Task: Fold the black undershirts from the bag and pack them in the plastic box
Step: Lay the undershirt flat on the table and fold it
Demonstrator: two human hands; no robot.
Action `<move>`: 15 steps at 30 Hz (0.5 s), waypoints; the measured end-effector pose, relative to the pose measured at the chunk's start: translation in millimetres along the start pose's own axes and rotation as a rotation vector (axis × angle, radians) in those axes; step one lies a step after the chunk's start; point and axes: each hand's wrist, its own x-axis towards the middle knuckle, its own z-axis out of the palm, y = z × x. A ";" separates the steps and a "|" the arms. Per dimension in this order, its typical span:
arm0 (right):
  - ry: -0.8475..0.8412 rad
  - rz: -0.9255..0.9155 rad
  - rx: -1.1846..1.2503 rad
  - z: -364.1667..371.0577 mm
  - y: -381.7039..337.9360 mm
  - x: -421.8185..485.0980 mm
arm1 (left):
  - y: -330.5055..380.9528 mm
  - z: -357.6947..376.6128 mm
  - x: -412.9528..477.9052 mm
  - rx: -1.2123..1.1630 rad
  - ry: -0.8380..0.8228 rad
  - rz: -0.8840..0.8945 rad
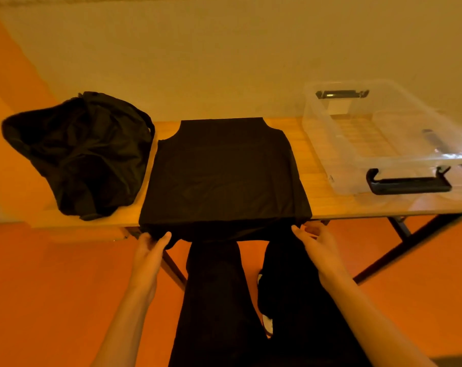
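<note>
Undershirt [221, 176] flat on counter [325, 202] between bag [84, 152] and plastic box [338, 178], near hem corners pinched by fingers [165, 238] of left hand [150, 255] and right hand [320, 250], likely for a fold.

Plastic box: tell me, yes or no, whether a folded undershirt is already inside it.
No, the plastic box shows only its bare bottom, and the one undershirt in view lies spread on the table.

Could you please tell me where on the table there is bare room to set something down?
The widest bare patch of the wooden table lies between the black undershirt and the clear plastic box, continuing along the near edge before the box. It is crowded on the left: only a narrow gap separates the crumpled black cloth bag from the undershirt.
</note>
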 end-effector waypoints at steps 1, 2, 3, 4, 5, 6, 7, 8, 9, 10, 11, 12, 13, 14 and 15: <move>-0.026 -0.012 0.011 -0.3 -0.8 -1.8 | -1.7 -1.0 -0.9 0.018 -0.004 -0.012; -0.049 -0.027 0.029 -0.8 -1.2 -3.5 | -1.6 -1.4 -2.7 0.018 0.003 -0.024; -0.063 -0.044 0.040 -1.6 -2.3 -6.4 | -1.0 -3.1 -4.8 0.010 0.022 -0.029; -0.064 -0.056 0.046 -2.8 -2.1 -7.7 | 0.2 -4.7 -7.4 0.008 0.032 -0.028; -0.054 -0.062 0.048 -3.7 -1.8 -8.7 | 2.8 -6.0 -11.0 0.013 0.033 -0.021; -0.035 -0.069 0.047 -4.7 -1.2 -8.7 | 2.7 -9.2 -12.8 0.022 0.027 -0.012; -0.010 -0.080 0.043 -5.4 -0.1 -8.1 | 2.3 -12.7 -15.4 0.032 0.016 -0.003; 0.022 -0.095 0.040 -6.4 1.6 -7.7 | 1.2 -17.1 -18.1 0.041 0.011 -0.004; 0.060 -0.108 0.035 -7.3 1.5 -8.9 | 0.5 -21.3 -20.7 0.050 0.014 -0.009; 0.101 -0.118 0.034 -8.6 2.0 -10.7 | -0.6 -26.0 -22.7 0.059 0.023 -0.010; 0.137 -0.131 0.031 -10.2 2.2 -12.7 | -1.4 -30.0 -24.9 0.064 0.037 -0.007; 0.163 -0.147 0.027 -12.2 2.7 -14.7 | -2.3 -33.7 -26.2 0.064 0.051 -0.005; 0.171 -0.160 0.025 -13.7 2.3 -17.1 | -2.4 -35.9 -27.8 0.059 0.062 0.002; 0.155 -0.159 0.034 -15.2 1.0 -19.5 | -2.4 -37.7 -29.6 0.048 0.065 0.007; 0.112 -0.136 0.053 -16.7 -0.3 -21.4 | -2.7 -38.8 -31.1 0.039 0.063 0.007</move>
